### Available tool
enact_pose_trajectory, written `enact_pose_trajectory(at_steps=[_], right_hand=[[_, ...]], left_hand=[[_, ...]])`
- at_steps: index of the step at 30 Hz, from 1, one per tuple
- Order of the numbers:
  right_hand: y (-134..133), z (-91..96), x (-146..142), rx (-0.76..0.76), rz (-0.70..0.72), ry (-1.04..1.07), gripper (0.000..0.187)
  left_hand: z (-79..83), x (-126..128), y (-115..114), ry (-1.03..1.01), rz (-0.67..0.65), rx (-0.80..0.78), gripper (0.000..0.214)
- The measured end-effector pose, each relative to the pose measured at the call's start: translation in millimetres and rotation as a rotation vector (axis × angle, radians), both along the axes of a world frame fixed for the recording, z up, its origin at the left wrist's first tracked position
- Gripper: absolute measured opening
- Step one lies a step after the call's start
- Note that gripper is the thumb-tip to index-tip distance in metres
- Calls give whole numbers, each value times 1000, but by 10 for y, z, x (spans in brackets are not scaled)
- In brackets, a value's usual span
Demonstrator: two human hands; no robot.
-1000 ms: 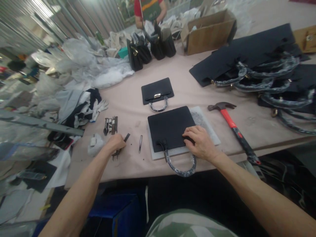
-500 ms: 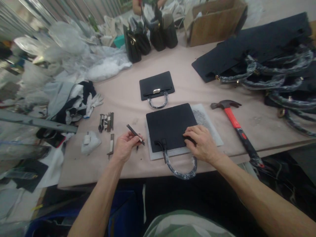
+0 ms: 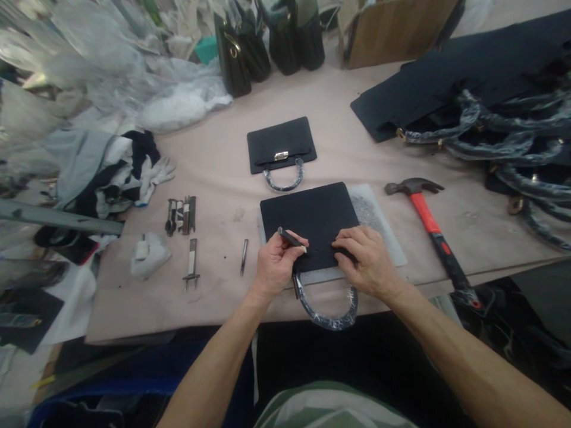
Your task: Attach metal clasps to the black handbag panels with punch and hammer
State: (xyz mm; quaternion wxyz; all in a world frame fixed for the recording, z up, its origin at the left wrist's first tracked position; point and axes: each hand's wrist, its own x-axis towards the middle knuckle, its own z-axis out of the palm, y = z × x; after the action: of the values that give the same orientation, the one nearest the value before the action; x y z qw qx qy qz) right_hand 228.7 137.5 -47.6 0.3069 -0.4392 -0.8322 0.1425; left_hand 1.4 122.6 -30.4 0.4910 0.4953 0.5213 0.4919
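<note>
My left hand (image 3: pixel 280 261) is closed round a slim dark metal punch (image 3: pixel 292 239), slanted over the left part of a black bag panel (image 3: pixel 307 208). The panel lies flat on a pale slab (image 3: pixel 377 223). My right hand (image 3: pixel 363 258) rests on the panel's lower right, fingers curled on the end of a plastic-wrapped bag handle (image 3: pixel 328 318); the exact grip is hidden. That handle loops off the panel's near edge. A thin metal rod (image 3: pixel 244 257) lies left of my left hand, and a pronged tool (image 3: pixel 191 264) lies farther left.
A claw hammer (image 3: pixel 428 217) with a red and black grip lies on the right. Beyond the panel is a smaller black piece (image 3: pixel 282 142) with a clasp and handle. Black panels (image 3: pixel 446 77) with wrapped handles are piled at right. Black handbags (image 3: pixel 285 47) and a cardboard box (image 3: pixel 399 35) stand behind.
My left hand has moved right with the punch, from beside the panel to over it, near the handle's left end. My right hand stays on the panel. The view has shifted slightly.
</note>
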Motion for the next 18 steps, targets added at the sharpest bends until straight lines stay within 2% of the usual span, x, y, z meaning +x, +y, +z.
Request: enact_pose_trajectory(at_steps=[6,12,18], right_hand=[[1,5,7,-13,4,-5,12],[4,-2,11,-13,2,2,13],[-1,13,10,-6,2,-1,12]], left_hand=[[-58,-4,-15,101,1,40,11],[-8,31,-12,120,-22,55,10],[1,77,-35,332,-35,201,13]])
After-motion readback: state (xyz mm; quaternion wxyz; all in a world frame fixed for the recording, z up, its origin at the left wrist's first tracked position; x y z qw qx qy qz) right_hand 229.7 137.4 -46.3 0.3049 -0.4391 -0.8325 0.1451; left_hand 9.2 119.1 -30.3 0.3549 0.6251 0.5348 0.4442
